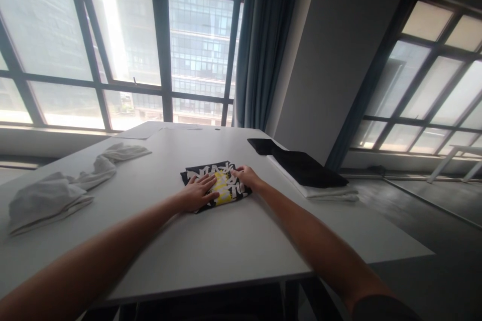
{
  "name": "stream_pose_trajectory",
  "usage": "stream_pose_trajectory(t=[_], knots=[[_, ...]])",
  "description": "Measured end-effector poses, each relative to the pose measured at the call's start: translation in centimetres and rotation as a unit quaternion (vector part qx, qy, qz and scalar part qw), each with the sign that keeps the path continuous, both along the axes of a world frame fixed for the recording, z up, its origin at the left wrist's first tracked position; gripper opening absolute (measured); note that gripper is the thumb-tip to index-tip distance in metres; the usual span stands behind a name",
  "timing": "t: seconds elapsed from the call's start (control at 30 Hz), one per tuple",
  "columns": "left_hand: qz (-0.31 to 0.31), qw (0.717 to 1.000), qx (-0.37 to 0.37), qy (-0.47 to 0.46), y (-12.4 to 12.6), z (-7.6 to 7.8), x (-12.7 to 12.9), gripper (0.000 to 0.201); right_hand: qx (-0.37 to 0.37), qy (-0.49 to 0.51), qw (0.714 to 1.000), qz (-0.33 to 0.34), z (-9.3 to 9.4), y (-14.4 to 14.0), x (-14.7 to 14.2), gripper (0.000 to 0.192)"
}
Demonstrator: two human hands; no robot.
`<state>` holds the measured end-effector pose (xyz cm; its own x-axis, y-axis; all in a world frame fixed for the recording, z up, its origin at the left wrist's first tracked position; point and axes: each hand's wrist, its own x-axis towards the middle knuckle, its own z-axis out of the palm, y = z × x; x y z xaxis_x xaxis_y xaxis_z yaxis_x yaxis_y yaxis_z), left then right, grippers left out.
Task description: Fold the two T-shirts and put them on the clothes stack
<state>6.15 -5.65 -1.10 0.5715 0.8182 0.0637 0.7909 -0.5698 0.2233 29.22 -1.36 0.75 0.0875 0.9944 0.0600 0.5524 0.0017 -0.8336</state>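
Note:
A folded black T-shirt (226,195) with a white and yellow print lies on the white table in front of me. My left hand (198,193) rests flat on its left part, fingers stretched and spread over the print. At its right edge is my right hand (246,176), with the thumb on top and the other fingers curled at the border, partly hidden. The cloth forms a compact, roughly rectangular packet.
A crumpled pale garment (52,195) lies along the table's left side. On the right, folded black clothes (307,168) rest partly over a folded white cloth (331,193). Thin pale sheets (139,133) lie at the far edge. Beyond stand windows, a curtain (263,40) and a pillar (331,60).

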Motion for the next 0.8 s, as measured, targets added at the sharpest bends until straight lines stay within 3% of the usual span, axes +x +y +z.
stream_pose_trajectory(t=[0.07,0.17,0.27,0.4,0.53,0.67,0.8], knots=[[-0.012,1.0,0.001,-0.006,0.0,0.0,0.0,0.079,-0.045,0.095,0.994,-0.007,0.3,-0.1,0.1,0.031],[-0.032,0.999,0.001,-0.019,-0.1,0.0,0.1,0.08,-0.162,0.209,0.964,0.036,1.0,-0.3,0.4,0.023],[-0.057,0.998,0.008,-0.037,-0.2,-0.1,0.2,0.08,-0.227,0.245,0.94,0.065,1.5,-0.4,0.6,0.025],[-0.055,0.996,0.02,-0.066,0.2,-0.2,-0.1,0.077,-0.151,0.215,0.961,0.087,1.1,0.3,1.0,0.014],[0.014,0.998,0.034,-0.055,2.0,0.3,-1.0,0.075,-0.073,0.127,0.984,0.106,0.9,2.5,1.8,0.019],[0.104,0.994,0.039,-0.01,4.8,1.1,-2.9,0.073,0.034,-0.038,0.995,0.086,2.4,6.5,2.8,0.034],[0.149,0.986,0.065,0.045,8.0,1.1,-5.1,0.07,0.116,-0.151,0.98,0.06,4.5,11.7,3.8,0.048]])
